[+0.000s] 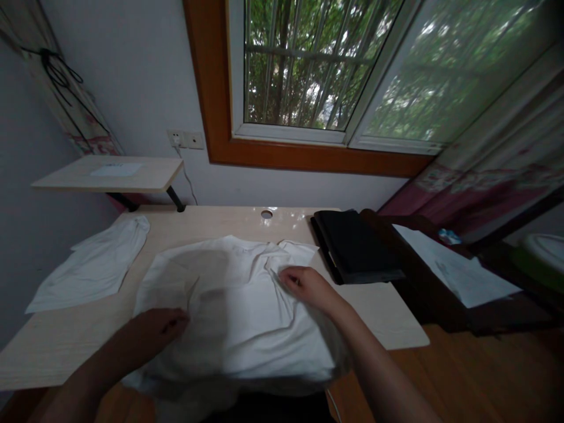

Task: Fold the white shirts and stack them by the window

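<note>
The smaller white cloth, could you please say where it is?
In the head view, the smaller white cloth lies on the desk, left of the larger cloth.

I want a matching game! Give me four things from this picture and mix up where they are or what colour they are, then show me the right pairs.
Things:
1. large white cloth
2. smaller white cloth
3. flat black case
4. window frame

Places and colours:
A. at the right edge of the desk
B. orange-brown, on the wall
C. wrinkled, at the left hand and right hand
D. at the left side of the desk

Right pairs: 1-C, 2-D, 3-A, 4-B
</note>
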A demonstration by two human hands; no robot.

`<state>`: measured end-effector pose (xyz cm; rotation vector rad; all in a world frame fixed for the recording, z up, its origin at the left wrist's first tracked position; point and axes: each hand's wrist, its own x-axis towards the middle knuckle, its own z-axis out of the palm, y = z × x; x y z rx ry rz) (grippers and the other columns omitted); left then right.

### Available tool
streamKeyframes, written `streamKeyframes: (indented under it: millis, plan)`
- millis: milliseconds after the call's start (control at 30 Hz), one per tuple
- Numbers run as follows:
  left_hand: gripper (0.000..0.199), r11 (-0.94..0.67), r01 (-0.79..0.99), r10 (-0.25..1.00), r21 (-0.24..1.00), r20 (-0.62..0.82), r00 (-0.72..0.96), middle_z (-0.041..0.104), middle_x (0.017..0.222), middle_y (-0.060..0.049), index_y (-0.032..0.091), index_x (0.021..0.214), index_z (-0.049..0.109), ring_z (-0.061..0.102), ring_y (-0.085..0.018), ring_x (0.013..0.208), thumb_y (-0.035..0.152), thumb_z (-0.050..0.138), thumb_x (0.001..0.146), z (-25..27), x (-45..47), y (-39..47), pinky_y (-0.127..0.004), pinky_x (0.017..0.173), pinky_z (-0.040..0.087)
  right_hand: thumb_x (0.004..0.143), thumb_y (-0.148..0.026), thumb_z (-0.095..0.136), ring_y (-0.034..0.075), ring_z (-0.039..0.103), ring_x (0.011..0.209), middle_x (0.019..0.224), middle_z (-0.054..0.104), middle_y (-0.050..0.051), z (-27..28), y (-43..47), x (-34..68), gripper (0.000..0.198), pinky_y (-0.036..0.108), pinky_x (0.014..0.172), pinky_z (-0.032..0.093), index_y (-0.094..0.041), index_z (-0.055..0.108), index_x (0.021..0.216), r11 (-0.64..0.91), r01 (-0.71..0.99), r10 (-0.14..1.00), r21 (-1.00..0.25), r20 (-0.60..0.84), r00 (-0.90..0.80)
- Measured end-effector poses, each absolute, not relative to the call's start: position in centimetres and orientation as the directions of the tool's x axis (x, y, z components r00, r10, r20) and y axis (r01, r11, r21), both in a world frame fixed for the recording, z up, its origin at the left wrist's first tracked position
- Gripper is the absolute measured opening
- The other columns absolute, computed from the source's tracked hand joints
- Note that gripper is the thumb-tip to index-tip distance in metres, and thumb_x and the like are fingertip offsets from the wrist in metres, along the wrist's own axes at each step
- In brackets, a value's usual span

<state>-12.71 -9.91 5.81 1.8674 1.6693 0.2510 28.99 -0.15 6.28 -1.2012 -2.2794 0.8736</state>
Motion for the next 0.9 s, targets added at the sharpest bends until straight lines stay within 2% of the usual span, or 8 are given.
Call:
streamKeyframes:
  millis: [67, 167, 267, 367, 467, 633, 800, 900]
  plan:
    - [0.033, -0.126, 0.847, 0.959, 0.517, -0.154, 0.237, 0.078, 0.105, -0.005, 0.028, 0.100, 0.078, 0.073, -0.025, 0.096, 0.044, 0.050, 0.095, 5.7, -11.4, -8.1, -0.037, 0.090, 0.053, 0.097, -0.025, 0.057, 0.022, 0.070, 0.090, 0.096, 0.077, 0.006, 6.0, 0.8, 28.7, 0.020, 0.033, 0.085, 0.054, -0.023, 0.077, 0.099, 0.481, 0.648, 0.855, -0.590, 0.153, -0.496]
    - [0.033, -0.302, 0.848, 0.951, 0.435, 0.081, 0.297, 0.073, 0.119, -0.010, 0.024, 0.112, 0.074, 0.066, -0.027, 0.113, 0.032, 0.047, 0.096, 4.4, -8.6, -4.9, -0.043, 0.106, 0.048, 0.095, -0.023, 0.060, 0.024, 0.067, 0.101, 0.107, 0.074, 0.009, 5.4, 1.4, 28.2, 0.019, 0.037, 0.093, 0.052, -0.022, 0.075, 0.107, 0.522, 0.728, 0.851, -0.443, 0.216, -0.479]
    - [0.034, -0.355, 0.870, 0.929, 0.341, 0.232, 0.288, 0.069, 0.128, -0.012, 0.021, 0.121, 0.070, 0.060, -0.029, 0.123, 0.026, 0.047, 0.096, 2.3, -6.0, -1.9, -0.046, 0.112, 0.044, 0.092, -0.026, 0.066, 0.028, 0.061, 0.108, 0.115, 0.069, 0.012, 4.8, 1.4, 27.9, 0.023, 0.042, 0.096, 0.050, -0.023, 0.072, 0.114, 0.461, 0.825, 0.879, -0.329, 0.296, -0.373]
    - [0.035, -0.321, 0.919, 0.922, 0.230, 0.297, 0.248, 0.067, 0.129, -0.016, 0.018, 0.124, 0.067, 0.059, -0.030, 0.124, 0.025, 0.050, 0.094, 0.3, -4.6, 0.7, -0.047, 0.112, 0.044, 0.091, -0.032, 0.069, 0.032, 0.058, 0.114, 0.124, 0.065, 0.015, 4.3, 1.7, 28.2, 0.035, 0.046, 0.098, 0.049, -0.022, 0.066, 0.124, 0.350, 0.888, 0.908, -0.298, 0.340, -0.244]
    - [0.036, -0.253, 0.959, 0.912, 0.125, 0.362, 0.193, 0.064, 0.131, -0.018, 0.016, 0.126, 0.064, 0.057, -0.031, 0.125, 0.031, 0.050, 0.097, -1.2, -4.6, 2.3, -0.049, 0.111, 0.043, 0.095, -0.042, 0.064, 0.030, 0.059, 0.117, 0.133, 0.062, 0.016, 4.0, 2.2, 28.9, 0.050, 0.043, 0.100, 0.049, -0.020, 0.057, 0.140, 0.250, 0.906, 0.950, -0.342, 0.266, -0.162]
    - [0.039, -0.210, 0.976, 0.883, 0.050, 0.438, 0.167, 0.060, 0.138, -0.018, 0.018, 0.131, 0.060, 0.054, -0.032, 0.129, 0.036, 0.045, 0.100, -2.3, -7.1, 3.2, -0.052, 0.114, 0.038, 0.109, -0.038, 0.031, 0.021, 0.063, 0.118, 0.134, 0.063, 0.011, 4.2, 3.1, 30.1, 0.043, 0.031, 0.104, 0.046, -0.021, 0.062, 0.134, 0.175, 0.898, 0.984, -0.404, 0.112, -0.141]
    - [0.043, -0.164, 0.985, 0.895, 0.052, 0.427, 0.127, 0.057, 0.142, -0.019, 0.017, 0.135, 0.058, 0.054, -0.033, 0.132, 0.039, 0.044, 0.101, -2.3, -10.0, 3.8, -0.053, 0.116, 0.036, 0.105, -0.036, 0.044, 0.024, 0.065, 0.116, 0.151, 0.051, 0.013, 4.3, 4.1, 30.8, 0.041, 0.033, 0.092, 0.053, -0.023, 0.057, 0.141, 0.098, 0.970, 0.993, -0.221, -0.038, -0.109]
    - [0.045, -0.130, 0.990, 0.908, 0.051, 0.407, 0.098, 0.055, 0.145, -0.019, 0.018, 0.137, 0.057, 0.052, -0.034, 0.135, 0.041, 0.044, 0.100, -2.4, -10.9, 4.4, -0.054, 0.118, 0.034, 0.103, -0.039, 0.045, 0.026, 0.068, 0.112, 0.154, 0.046, 0.015, 4.2, 4.4, 30.9, 0.047, 0.035, 0.086, 0.056, -0.023, 0.049, 0.147, 0.012, 0.994, 0.999, -0.105, -0.046, -0.017]
